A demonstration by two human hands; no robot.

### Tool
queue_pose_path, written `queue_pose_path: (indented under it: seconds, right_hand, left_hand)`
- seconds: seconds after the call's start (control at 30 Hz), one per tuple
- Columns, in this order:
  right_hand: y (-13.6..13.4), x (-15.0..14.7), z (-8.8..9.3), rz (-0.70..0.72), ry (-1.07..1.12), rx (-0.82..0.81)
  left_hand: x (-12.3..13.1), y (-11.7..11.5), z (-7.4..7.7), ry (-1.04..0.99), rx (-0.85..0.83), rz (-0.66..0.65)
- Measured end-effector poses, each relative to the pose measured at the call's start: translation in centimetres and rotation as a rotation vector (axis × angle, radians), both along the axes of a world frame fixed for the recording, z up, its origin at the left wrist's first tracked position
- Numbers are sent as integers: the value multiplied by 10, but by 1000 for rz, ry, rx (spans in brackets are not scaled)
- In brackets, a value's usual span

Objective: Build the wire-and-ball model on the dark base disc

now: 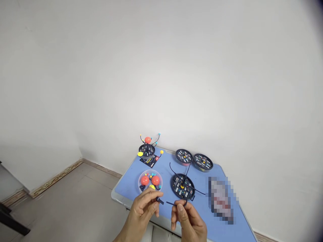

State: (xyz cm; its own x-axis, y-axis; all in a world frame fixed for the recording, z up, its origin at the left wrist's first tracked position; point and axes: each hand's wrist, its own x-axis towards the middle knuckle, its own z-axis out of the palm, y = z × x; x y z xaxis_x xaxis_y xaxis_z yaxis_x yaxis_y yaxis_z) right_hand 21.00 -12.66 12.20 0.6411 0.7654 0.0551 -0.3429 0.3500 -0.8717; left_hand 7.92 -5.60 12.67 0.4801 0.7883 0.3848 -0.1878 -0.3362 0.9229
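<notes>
Between its fingertips my left hand (pixel 145 208) pinches a small black peg (pixel 159 200). My right hand (pixel 188 218) is closed on a thin black rod (pixel 171 203), whose straight end points left at the peg with a small gap between them. Just beyond my hands stands a round black base (pixel 178 191) printed with planets, with several curved black arms rising from it. Left of that base is a clear round tub (pixel 138 184) holding two red balls (pixel 155 180), small coloured balls and black parts.
An assembled planet model (pixel 147 140) stands at the back left by a black card (pixel 150 163). Two more round bases (pixel 184 156) (pixel 203 162) sit at the back. A pixelated item (pixel 220 201) lies on the right of the blue table (pixel 126 181), against a white wall.
</notes>
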Motion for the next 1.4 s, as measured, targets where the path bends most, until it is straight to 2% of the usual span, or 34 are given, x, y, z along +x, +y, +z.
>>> queue_pose_path:
  seconds: [0.13, 0.5, 0.7, 0.97, 1.13, 1.4]
  right_hand:
    - [-4, 0, -4, -12, 11, 36]
    - [-5, 1, -12, -25, 34, 87]
    - [-6, -3, -11, -33, -17, 69]
    - [-6, -2, -12, -13, -52, 26]
    - [-3, -2, -15, 21, 24, 25]
    - [-1, 2, -12, 48, 147, 38]
  left_hand:
    - [2, -6, 4, -15, 83, 69]
    - [4, -11, 5, -71, 78, 96]
    - [3, -10, 3, -12, 197, 182]
    - [3, -12, -2, 4, 160, 219]
    - [4, -13, -5, -8, 114, 244]
    - [7, -12, -2, 3, 141, 235]
